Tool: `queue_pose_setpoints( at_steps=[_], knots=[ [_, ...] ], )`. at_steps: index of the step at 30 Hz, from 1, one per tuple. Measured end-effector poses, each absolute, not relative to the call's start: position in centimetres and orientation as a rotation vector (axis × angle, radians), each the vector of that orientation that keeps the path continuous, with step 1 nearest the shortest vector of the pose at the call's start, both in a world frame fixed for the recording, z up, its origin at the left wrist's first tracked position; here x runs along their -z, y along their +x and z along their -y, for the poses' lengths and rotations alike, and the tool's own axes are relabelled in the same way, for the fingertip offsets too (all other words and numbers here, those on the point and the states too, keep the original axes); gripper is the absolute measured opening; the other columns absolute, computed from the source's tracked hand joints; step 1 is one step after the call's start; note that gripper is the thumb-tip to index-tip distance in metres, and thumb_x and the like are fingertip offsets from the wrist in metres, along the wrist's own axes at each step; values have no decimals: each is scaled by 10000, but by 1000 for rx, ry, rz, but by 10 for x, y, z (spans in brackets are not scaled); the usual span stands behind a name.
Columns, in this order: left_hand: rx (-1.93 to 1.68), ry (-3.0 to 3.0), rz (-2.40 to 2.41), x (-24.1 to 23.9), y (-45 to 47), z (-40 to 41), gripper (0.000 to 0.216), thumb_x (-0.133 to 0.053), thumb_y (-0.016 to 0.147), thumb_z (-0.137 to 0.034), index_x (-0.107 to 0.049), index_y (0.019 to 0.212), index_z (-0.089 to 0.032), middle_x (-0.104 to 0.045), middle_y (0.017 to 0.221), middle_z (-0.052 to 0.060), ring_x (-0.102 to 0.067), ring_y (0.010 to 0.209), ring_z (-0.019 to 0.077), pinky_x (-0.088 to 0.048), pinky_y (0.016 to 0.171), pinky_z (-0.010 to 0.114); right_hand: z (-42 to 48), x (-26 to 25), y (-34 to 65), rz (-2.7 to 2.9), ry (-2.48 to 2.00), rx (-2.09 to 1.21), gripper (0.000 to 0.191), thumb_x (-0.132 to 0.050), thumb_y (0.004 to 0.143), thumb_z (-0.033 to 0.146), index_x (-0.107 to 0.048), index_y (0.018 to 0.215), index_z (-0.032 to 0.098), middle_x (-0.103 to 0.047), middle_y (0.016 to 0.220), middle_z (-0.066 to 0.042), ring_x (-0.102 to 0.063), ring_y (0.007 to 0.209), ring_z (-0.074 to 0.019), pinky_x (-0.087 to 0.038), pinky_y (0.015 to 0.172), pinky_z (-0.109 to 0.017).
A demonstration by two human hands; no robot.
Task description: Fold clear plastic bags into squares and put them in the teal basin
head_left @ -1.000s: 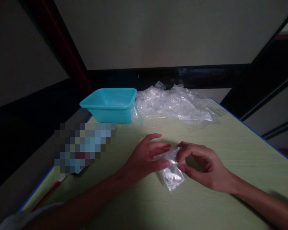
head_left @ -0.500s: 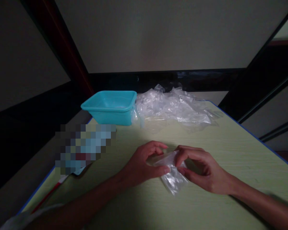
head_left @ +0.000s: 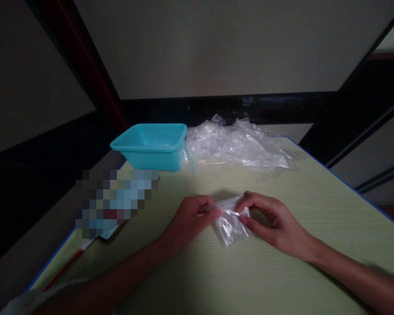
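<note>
Between my hands is a small, folded clear plastic bag, held over the front middle of the table. My left hand pinches its left upper edge between thumb and fingers. On the other side, my right hand has thumb and index finger closed on the bag's right part. The lower end of the bag hangs toward me, creased and shiny. Beyond my hands, a loose heap of clear plastic bags lies at the back of the table.
A turquoise plastic basin stands at the back left, touching the heap. At the left edge lies a pixelated flat item with a red-and-white stick near it. The pale table has a blue edge; a wall rises behind.
My left thumb and fingers have closed on the bag's left edge. Both hands and the bag have shifted slightly away from me, and the bag looks flatter. The basin and heap stay put.
</note>
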State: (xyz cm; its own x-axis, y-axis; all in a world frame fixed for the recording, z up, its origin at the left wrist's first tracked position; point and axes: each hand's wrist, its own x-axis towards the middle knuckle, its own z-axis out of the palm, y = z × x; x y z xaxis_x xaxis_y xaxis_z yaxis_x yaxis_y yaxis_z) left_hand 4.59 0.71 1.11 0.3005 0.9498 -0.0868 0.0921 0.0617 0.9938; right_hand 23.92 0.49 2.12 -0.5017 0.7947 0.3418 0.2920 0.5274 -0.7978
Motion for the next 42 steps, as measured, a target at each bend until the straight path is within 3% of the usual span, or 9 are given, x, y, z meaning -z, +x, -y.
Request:
queue_pose_setpoints(
  at_steps=[7, 13, 18, 25, 36, 42],
  knots=[
    [-944, 1321, -1106, -12, 43, -9, 229, -622, 648, -360, -577, 575, -147, -537, 531, -22, -472, 511, 108, -337, 507, 208, -6, -20, 239, 2021, -874, -890, 63, -532, 809, 178, -574, 856, 167, -598, 762, -36, -554, 693, -150, -463, 613, -275],
    [-1001, 1277, -1140, -14, 40, -17, 250, -683, 619, -366, -588, 562, -142, -570, 528, -9, -514, 504, 115, -394, 505, 213, -9, -19, 237, 2024, -859, -909, 37, -532, 796, 148, -536, 779, 180, -568, 710, -4, -532, 639, -121, -459, 577, -244],
    [-1011, 1248, -1138, -21, 32, -23, 239, -731, 595, -337, -638, 566, -119, -584, 490, 14, -528, 432, 127, -440, 430, 231, -15, -25, 237, 2160, -858, -703, 58, -505, 799, 134, -536, 819, 178, -589, 759, -30, -554, 677, -142, -469, 604, -274],
    [-1367, 1141, -1160, -33, 12, -37, 199, -703, 619, -318, -664, 630, -123, -644, 589, 18, -593, 522, 133, -503, 507, 230, -16, -40, 231, 2247, -781, -281, 65, -468, 859, 148, -526, 875, 171, -596, 779, -45, -559, 673, -151, -450, 602, -274],
    [-1763, 866, -1106, -54, -11, -51, 72, -641, 680, -195, -618, 657, -131, -629, 589, -3, -572, 475, 99, -460, 476, 182, -25, -47, 178, 2314, -654, -201, 106, -422, 857, 138, -521, 836, 168, -591, 763, -48, -556, 682, -155, -447, 612, -271],
    [-1915, 721, -1115, -60, -19, -55, 60, -605, 708, -136, -590, 651, -140, -613, 580, -13, -549, 445, 82, -450, 460, 172, -45, -45, 154, 2350, -687, -139, 128, -404, 864, 182, -529, 885, 164, -605, 828, -87, -565, 754, -209, -465, 677, -346]
  ],
)
